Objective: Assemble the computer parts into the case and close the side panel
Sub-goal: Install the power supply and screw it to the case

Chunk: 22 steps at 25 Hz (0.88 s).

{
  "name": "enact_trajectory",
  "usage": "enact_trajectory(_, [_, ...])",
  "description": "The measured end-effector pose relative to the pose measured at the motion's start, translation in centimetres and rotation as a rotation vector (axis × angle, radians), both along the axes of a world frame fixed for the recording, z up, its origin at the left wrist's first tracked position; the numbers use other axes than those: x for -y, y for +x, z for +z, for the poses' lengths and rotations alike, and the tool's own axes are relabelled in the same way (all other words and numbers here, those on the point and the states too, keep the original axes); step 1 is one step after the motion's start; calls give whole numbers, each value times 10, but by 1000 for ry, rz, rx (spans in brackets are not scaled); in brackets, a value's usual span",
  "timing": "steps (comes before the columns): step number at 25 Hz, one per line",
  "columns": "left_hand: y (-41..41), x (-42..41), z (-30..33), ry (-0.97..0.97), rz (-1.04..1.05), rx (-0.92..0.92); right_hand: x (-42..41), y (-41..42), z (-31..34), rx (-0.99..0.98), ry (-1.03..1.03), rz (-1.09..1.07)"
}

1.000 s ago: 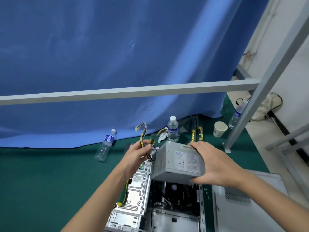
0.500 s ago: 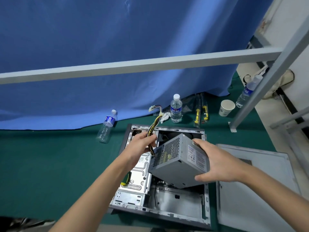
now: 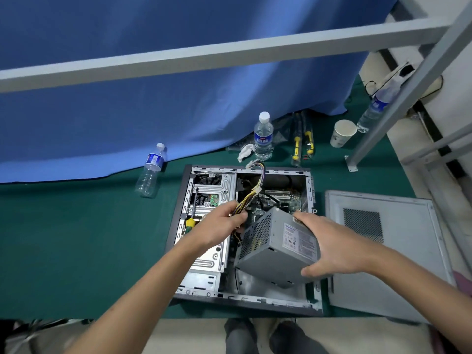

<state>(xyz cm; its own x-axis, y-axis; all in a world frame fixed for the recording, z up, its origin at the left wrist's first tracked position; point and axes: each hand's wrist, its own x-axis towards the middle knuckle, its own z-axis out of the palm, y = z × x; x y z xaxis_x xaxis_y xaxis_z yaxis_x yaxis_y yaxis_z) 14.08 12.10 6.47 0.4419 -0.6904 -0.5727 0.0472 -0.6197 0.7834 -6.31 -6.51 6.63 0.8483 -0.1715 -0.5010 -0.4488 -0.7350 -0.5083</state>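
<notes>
While our right hand (image 3: pixel 339 246) clamps the boxy grey steel supply (image 3: pixel 277 247), tilted above the near end of the open case (image 3: pixel 245 301), our left hand (image 3: pixel 219 226) pinches its ribbed cables (image 3: pixel 251 196), which run away from us. The flat panel (image 3: pixel 383 251) lies beside the case on the right.

Both bare arms reach forward. The left hand (image 3: pixel 221 227) has its fingers curled tight in a grip. The right hand (image 3: pixel 329 245) is spread wide, with its thumb low.
</notes>
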Motion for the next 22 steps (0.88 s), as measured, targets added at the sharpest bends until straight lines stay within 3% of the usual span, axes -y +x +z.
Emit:
enact_trajectory(9, [-8, -13, -15, 174, -113, 51, -21, 16, -13, -53, -101, 133])
enact_trajectory(22, [-18, -18, -35, 226, -297, 228, -54, 14, -43, -87, -187, 250])
